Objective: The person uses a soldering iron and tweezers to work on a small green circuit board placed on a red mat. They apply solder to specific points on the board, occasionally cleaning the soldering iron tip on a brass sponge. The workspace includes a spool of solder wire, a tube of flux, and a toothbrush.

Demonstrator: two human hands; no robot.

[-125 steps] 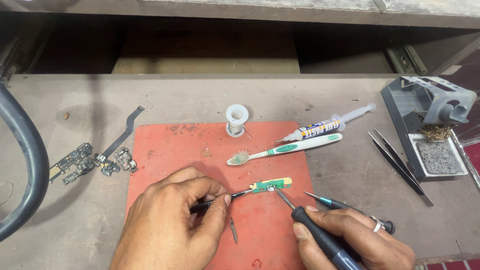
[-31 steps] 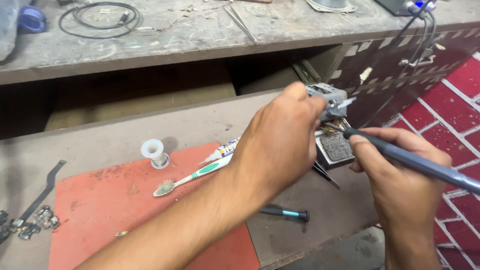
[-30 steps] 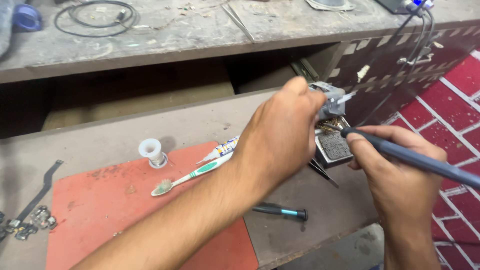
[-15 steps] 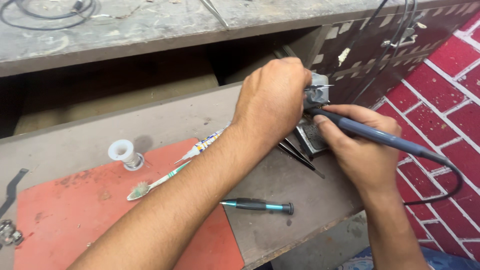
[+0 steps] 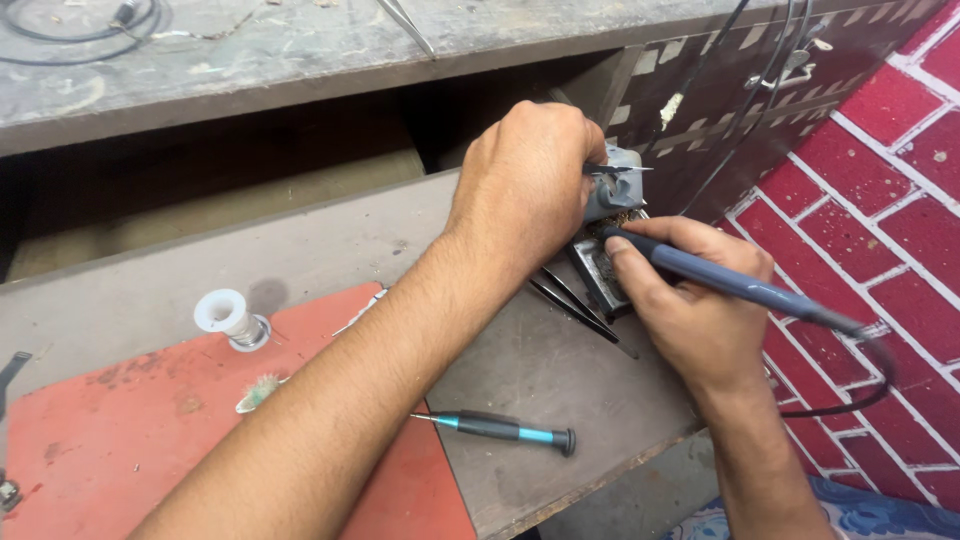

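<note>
Both hands meet at the far right edge of the table (image 5: 560, 370). Left hand (image 5: 530, 185) is closed around thin tweezers (image 5: 615, 170) whose tips stick out past its fingers, and it rests on the grey soldering stand (image 5: 612, 195). Right hand (image 5: 690, 310), just below it, is clamped on the blue-grey soldering iron (image 5: 740, 285), its tip down at the stand's tray. Spare black tweezers (image 5: 580, 310) lie between the wrists. Nearer the left forearm lie a teal screwdriver (image 5: 505, 430), a solder spool (image 5: 232, 318) and a red mat (image 5: 150, 440)
</note>
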